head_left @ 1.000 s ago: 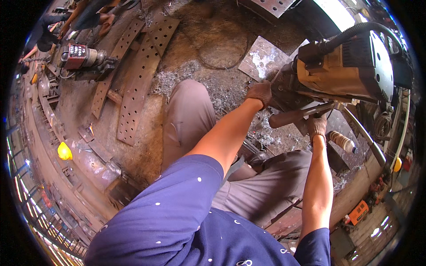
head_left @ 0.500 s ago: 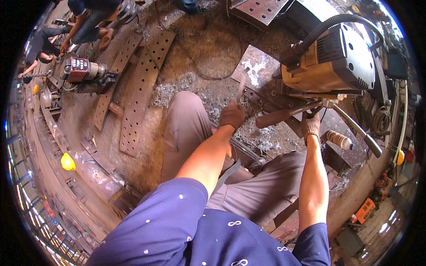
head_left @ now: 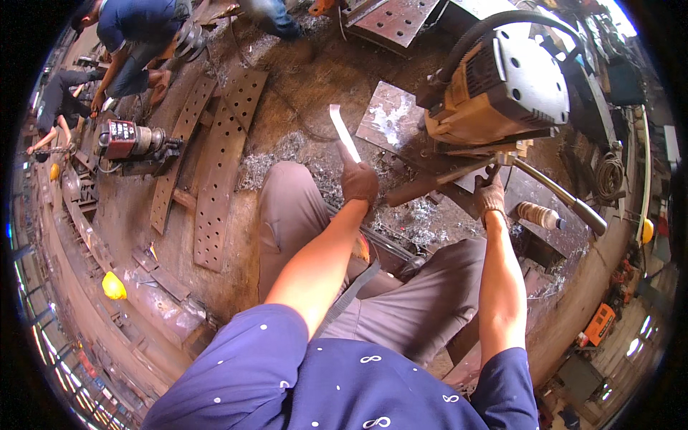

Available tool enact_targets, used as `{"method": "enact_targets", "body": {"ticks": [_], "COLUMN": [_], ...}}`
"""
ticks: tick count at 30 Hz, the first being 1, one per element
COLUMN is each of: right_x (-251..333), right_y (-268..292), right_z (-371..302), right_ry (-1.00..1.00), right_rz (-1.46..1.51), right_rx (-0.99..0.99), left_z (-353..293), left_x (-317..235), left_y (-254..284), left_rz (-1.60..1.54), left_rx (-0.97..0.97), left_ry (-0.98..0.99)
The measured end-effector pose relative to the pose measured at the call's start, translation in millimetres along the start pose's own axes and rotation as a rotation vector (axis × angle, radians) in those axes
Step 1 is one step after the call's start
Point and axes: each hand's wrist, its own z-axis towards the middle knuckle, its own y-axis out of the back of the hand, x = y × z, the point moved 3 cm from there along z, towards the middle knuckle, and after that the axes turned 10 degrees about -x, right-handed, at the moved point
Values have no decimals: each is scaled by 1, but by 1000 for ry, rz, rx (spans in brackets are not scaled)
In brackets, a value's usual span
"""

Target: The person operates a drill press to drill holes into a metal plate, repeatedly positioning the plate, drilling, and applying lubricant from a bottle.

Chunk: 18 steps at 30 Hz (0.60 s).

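In my gloved left hand [head_left: 360,181], closed around its lower end, a flat metal strip [head_left: 344,134] points up and away, its face shining in the light. My gloved right hand [head_left: 490,195] reaches up under a yellow and black drilling machine [head_left: 494,93], by the hub of its feed handles. Its fingers look pinched together, but what they grip is hidden. One feed handle [head_left: 412,192] sticks out to the left between my hands; another handle [head_left: 590,218] slopes down to the right. Beyond the strip lies a steel plate [head_left: 387,118] with a whitish patch.
Metal shavings [head_left: 423,222] litter the ground around the machine. A plastic bottle [head_left: 540,214] lies right of my right hand. Long perforated steel plates [head_left: 228,168] and a second drilling machine [head_left: 129,140] are at left. Two people [head_left: 136,36] bend over at the upper left; another person's leg [head_left: 276,18] shows at the top.
My left hand has moved left and slightly nearer, tilting the strip so it shines. My right hand has shifted slightly under the machine, its fingers now raised toward the hub. The view has shifted too.
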Motion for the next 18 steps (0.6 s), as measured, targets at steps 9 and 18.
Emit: {"method": "enact_targets", "body": {"ticks": [9, 18], "right_x": [-12, 73], "right_y": [105, 178], "right_z": [42, 16], "right_ry": [83, 32], "right_rz": [-565, -789], "right_rx": [20, -49], "left_z": [18, -56], "left_x": [-201, -345], "left_y": [165, 190], "left_rz": [-381, -277], "left_rx": [-255, -330], "left_ry": [-919, -1428]}}
